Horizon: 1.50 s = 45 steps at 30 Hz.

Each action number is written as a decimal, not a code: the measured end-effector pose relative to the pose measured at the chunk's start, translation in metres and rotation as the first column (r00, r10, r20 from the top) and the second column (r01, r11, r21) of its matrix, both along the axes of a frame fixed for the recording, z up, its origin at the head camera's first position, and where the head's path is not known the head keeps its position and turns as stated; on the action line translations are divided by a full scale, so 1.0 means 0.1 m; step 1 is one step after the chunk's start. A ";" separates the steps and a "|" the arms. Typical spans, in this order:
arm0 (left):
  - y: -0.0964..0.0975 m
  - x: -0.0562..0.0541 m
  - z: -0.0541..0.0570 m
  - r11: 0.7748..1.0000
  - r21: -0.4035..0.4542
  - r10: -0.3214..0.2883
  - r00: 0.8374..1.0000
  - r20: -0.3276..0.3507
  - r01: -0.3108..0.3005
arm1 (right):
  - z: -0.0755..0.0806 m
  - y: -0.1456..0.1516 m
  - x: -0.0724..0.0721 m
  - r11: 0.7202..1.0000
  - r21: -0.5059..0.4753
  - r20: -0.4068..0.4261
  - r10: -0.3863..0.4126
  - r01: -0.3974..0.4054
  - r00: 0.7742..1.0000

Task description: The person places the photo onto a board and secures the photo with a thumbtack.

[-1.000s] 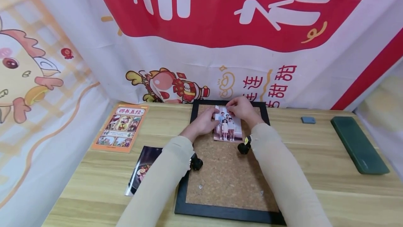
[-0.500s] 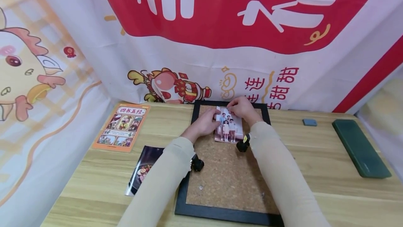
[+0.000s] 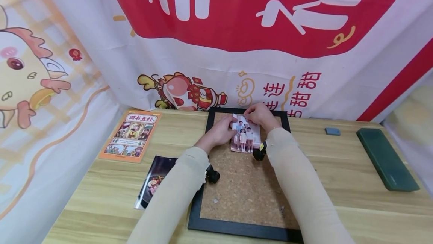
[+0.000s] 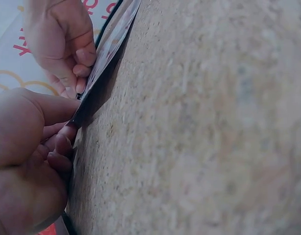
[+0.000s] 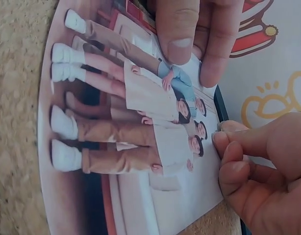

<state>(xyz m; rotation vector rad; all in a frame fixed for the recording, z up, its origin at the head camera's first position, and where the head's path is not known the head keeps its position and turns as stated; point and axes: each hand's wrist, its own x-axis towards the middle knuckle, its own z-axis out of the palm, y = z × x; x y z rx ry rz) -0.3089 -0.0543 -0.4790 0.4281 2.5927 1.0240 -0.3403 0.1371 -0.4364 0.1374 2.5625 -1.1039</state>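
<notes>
A family photo lies near the top of a black-framed cork board. In the left wrist view, a gap with shadow shows under the photo's near edge. My left hand holds the photo's left side, and the right wrist view shows its thumb and a finger over the print. My right hand pinches a small greyish pushpin at the photo's top edge. Most of this pin is hidden between thumb and forefinger, and its tip cannot be seen.
Left of the board lie an orange comic-style booklet and a dark food picture, partly under the left sleeve. On the right are a small blue block and a long green case. A printed cloth hangs behind the table.
Both hands stay at the photo's upper part with nearly the same hold. The right wrist has shifted slightly, and the head view has moved a little.
</notes>
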 end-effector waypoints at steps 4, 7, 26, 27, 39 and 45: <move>0.01 0.01 0.03 1.000 -0.009 0.006 1.000 0.011 -0.006 | 0.01 0.01 -0.01 1.000 0.026 -0.005 -0.006 0.006 1.000; 0.00 0.02 0.04 1.000 -0.008 0.009 1.000 0.013 -0.009 | 0.00 0.01 -0.01 1.000 0.028 -0.022 -0.001 0.002 1.000; -0.03 0.05 -0.04 1.000 -0.009 -0.001 1.000 -0.014 0.000 | -0.03 0.00 0.00 0.998 0.054 0.025 -0.035 0.034 0.999; -0.03 0.06 -0.04 1.000 -0.005 -0.002 1.000 -0.015 0.002 | -0.03 -0.01 0.01 0.998 0.050 0.031 -0.046 0.045 0.998; -0.04 0.09 -0.01 1.000 0.021 -0.005 1.000 -0.021 0.005 | -0.10 -0.03 0.04 0.996 0.043 -0.029 -0.075 0.076 0.997; -0.02 0.06 0.02 1.000 0.015 -0.005 1.000 -0.031 0.006 | -0.06 0.01 0.07 0.996 0.064 -0.061 -0.062 0.066 0.996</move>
